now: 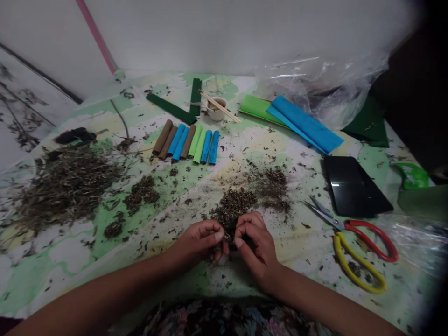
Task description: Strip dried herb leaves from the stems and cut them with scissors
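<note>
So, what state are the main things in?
Left hand, fingers curled.
Right hand, fingers curled.
Dark plant crumbs, loosely heaped.
Brown dried stalk pile, tangled.
Red and yellow handled metal scissors, blades open.
Brown, blue and lime tubes, rolled up.
Small white cup, upright.
Thin wooden sticks, across cup.
Clear plastic film, crumpled.
Black glossy slab, lying flat.
Blue and lime oblong sheets, overlapping.

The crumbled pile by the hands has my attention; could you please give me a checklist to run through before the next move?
1. Left hand and right hand at the dark crumbled pile: ok.
2. Exactly what the fingertips hold: cannot tell; too small.
3. Scissors apart from the hands: ok, off to the right.
4. Scissor blades closed: not ok, slightly parted.
5. Coloured rolls side by side: ok, nine.
</note>
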A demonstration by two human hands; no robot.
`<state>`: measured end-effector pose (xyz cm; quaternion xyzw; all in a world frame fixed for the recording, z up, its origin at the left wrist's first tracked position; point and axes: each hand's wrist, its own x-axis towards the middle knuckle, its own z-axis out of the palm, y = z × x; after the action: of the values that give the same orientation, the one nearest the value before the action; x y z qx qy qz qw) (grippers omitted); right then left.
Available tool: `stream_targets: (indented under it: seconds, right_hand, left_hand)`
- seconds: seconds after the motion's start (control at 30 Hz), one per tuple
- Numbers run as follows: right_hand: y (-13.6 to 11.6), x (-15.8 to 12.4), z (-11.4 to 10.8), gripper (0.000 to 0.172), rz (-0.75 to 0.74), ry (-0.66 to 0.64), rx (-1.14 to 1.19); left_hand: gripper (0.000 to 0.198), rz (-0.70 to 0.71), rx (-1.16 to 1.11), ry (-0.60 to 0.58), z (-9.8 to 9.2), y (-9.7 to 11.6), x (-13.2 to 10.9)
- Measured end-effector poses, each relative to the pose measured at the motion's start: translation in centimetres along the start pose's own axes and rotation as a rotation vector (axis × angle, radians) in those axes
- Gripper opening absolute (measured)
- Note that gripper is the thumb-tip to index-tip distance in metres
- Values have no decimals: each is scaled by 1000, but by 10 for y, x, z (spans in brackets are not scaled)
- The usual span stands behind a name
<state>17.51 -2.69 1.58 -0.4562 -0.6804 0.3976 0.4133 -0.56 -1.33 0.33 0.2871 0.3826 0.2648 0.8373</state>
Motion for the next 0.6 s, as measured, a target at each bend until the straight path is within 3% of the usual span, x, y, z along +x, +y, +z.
stream_targets:
  seconds: [0.33, 0.6]
  right_hand:
    - [1, 1, 4, 12, -7, 41, -50]
    - [0, 0, 3, 12, 8, 60, -22]
  left_hand:
    - [26, -7, 158, 14, 1, 2, -1]
    - [25, 29, 140, 11, -1, -1, 0]
